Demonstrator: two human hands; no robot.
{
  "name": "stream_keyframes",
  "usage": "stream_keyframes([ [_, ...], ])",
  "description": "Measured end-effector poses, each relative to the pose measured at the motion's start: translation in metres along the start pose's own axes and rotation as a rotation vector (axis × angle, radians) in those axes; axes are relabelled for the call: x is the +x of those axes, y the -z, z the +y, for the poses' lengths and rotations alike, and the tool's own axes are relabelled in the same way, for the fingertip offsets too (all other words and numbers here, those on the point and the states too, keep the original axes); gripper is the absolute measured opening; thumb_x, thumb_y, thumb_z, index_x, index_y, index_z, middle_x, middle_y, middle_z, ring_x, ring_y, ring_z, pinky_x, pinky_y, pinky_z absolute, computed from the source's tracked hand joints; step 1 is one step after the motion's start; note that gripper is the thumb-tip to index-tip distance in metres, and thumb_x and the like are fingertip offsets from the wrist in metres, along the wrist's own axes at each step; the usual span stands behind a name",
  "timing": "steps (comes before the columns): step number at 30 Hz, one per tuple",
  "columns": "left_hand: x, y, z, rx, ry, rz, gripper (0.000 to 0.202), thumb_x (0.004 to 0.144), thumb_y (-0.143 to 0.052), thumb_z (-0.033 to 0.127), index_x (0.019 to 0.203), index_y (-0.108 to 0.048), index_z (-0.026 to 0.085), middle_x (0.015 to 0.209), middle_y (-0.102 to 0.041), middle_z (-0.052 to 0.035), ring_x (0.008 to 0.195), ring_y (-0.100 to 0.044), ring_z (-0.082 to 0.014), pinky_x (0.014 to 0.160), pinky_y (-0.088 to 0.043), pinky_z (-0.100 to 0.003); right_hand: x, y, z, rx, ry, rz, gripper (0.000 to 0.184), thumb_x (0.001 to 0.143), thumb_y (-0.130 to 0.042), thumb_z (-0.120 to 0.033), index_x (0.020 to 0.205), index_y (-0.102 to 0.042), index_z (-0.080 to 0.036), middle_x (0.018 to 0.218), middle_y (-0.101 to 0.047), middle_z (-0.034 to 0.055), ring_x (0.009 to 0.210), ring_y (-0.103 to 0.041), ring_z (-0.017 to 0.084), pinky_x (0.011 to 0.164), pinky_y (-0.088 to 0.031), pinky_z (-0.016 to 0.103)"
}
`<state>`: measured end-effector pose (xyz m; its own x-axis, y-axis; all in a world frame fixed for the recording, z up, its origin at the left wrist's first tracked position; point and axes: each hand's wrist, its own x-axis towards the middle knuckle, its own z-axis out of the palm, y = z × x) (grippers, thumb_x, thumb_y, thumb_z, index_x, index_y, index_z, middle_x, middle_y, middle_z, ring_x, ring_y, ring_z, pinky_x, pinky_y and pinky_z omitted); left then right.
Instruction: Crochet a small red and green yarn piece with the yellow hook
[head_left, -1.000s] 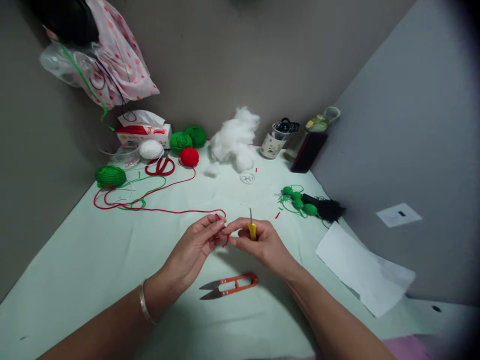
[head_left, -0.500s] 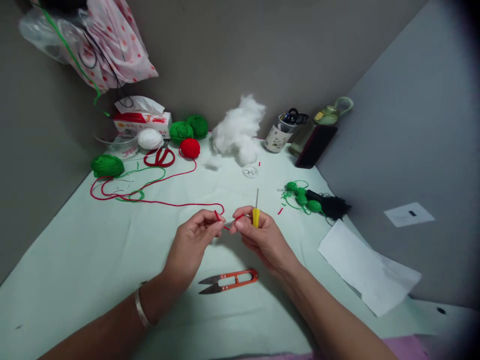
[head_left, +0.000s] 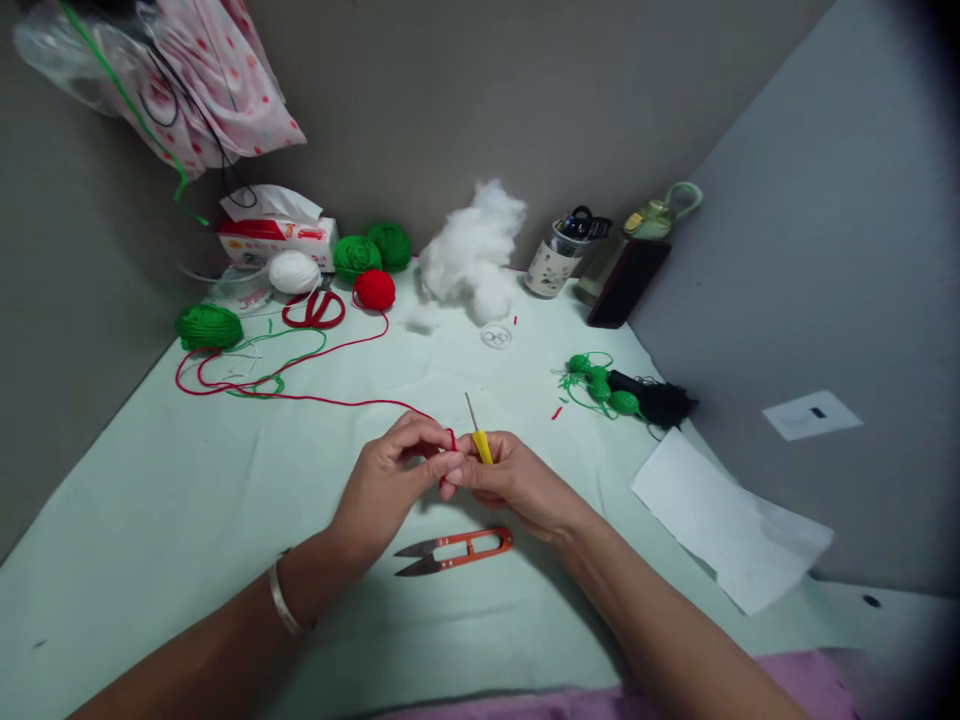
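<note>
Red yarn is pinched in the fingertips of my left hand, and a strand of it runs back to the red yarn ball. My right hand holds a crochet hook with a yellow handle, its metal shaft pointing up and away. The fingertips of both hands meet around the yarn, so its exact shape there is hidden. Just below the hands, orange thread snips lie on the table, blades to the left.
At the back stand a tissue box, green yarn balls, white stuffing, a pen cup and a phone against a bottle. Red-handled scissors lie left. Green crocheted pieces and white paper lie right.
My right hand has moved left to meet my left hand, and the hook has come with it, now tilted leftward. The whole view has shifted slightly.
</note>
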<state>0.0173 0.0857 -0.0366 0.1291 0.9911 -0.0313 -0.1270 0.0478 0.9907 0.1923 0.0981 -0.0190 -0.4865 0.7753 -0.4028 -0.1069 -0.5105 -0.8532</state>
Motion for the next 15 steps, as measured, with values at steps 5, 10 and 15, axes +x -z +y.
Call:
stream_keyframes([
  [5, 0.0034, 0.0002, 0.007, -0.094, 0.176, -0.045, 0.023, 0.082, -0.084, 0.037, 0.078, -0.069, 0.021, 0.068, -0.066, 0.0041, 0.062, -0.061, -0.0132, 0.065, -0.05, -0.027, 0.0011, -0.0023, -0.0001, -0.019, 0.005, 0.035, 0.04, 0.064, -0.097, -0.044, 0.078, -0.073, -0.015, 0.067, -0.072, -0.0016, 0.045, -0.027, 0.002, 0.043, -0.01, 0.025],
  [10, 0.0023, 0.0066, 0.0061, -0.017, 0.1, 0.012, 0.026, 0.098, -0.067, 0.047, 0.093, -0.071, 0.021, 0.086, -0.073, 0.0, 0.084, -0.069, -0.0165, 0.083, -0.053, -0.029, 0.0017, -0.0022, -0.0025, 0.025, 0.031, 0.149, 0.042, 0.065, -0.096, -0.047, 0.077, -0.072, -0.016, 0.067, -0.073, -0.0009, 0.044, -0.025, 0.002, 0.044, -0.01, 0.025],
  [15, -0.0008, 0.0045, 0.0049, -0.005, 0.113, -0.07, 0.019, 0.087, -0.079, 0.035, 0.087, -0.066, 0.022, 0.085, -0.072, 0.0005, 0.084, -0.069, -0.0175, 0.08, -0.054, -0.029, 0.0019, 0.0005, -0.001, 0.039, 0.1, 0.183, 0.04, 0.066, -0.096, -0.047, 0.078, -0.073, -0.016, 0.06, -0.066, -0.0043, 0.044, -0.026, 0.002, 0.044, -0.012, 0.025],
])
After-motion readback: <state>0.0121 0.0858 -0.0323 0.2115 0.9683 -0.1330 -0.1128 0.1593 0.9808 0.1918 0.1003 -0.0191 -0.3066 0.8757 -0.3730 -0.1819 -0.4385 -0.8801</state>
